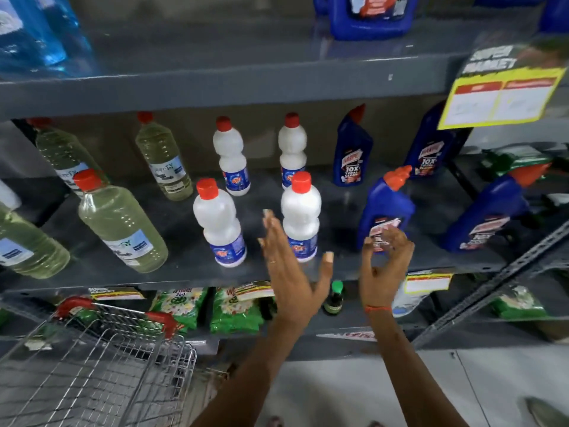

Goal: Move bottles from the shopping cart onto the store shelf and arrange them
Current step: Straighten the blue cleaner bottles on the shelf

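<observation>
On the dark grey shelf (pixel 172 272) stand several white bottles with red caps, several pale yellow-green bottles at the left and several blue angled-neck bottles at the right. My left hand (pixel 292 272) is open, fingers spread, just left of the front white bottle (pixel 301 211) without gripping it. My right hand (pixel 385 260) is curled and open at the base of the front blue bottle (pixel 386 204), its fingers over the label. The wire shopping cart (pixel 101 359) with red corners stands at the lower left; I see no bottles in it.
An upper shelf (pixel 215 84) holds blue liquid bottles and a blue jug (pixel 369 16). A yellow price sign (pixel 505 94) hangs at the right. Green packets (pixel 237 309) and a small green-capped bottle (pixel 334 298) sit on the lower shelf. A slanted metal strut (pixel 498 282) crosses the right.
</observation>
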A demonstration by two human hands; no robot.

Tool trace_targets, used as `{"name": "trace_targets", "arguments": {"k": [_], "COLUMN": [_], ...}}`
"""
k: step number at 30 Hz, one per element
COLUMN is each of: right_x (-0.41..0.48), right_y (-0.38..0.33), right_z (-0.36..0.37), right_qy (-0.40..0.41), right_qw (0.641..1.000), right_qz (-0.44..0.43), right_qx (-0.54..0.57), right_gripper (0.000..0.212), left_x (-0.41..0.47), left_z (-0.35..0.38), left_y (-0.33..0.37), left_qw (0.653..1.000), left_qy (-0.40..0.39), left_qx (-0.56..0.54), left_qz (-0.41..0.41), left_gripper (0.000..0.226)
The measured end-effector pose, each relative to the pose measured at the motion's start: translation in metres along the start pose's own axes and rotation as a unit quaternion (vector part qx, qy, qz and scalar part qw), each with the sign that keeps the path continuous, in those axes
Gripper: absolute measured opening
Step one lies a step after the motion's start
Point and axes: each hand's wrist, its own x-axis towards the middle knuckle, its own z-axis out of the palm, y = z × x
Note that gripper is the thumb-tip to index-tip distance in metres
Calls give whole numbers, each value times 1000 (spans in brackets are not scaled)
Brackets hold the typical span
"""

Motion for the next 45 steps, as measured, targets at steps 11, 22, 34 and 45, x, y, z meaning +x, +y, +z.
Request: {"name": "trace_targets", "arguments": {"k": [11, 22, 34, 45], "right_x": [91, 119, 132, 130], "right_y": [85, 115, 123, 117], "right_z": [-121, -128, -129, -125], "right_qy": [30, -56, -28, -27], "right_qw": [993, 976, 976, 966], "right_qz": [18, 142, 161, 166], "right_qx": [-111, -156, -144, -195], "right_gripper": [70, 117, 118, 119], "left_x": [-29, -18, -16, -19], "left_z": [157, 196, 216, 213], "left_y": [54, 59, 65, 66], "left_qw": [982, 935, 933, 931], "left_qy": [-83, 52, 80, 72], "left_qx": [41, 10, 41, 35], "left_qz": [-162, -351, -348, -356], "left_gripper": [112, 133, 127, 130]}}
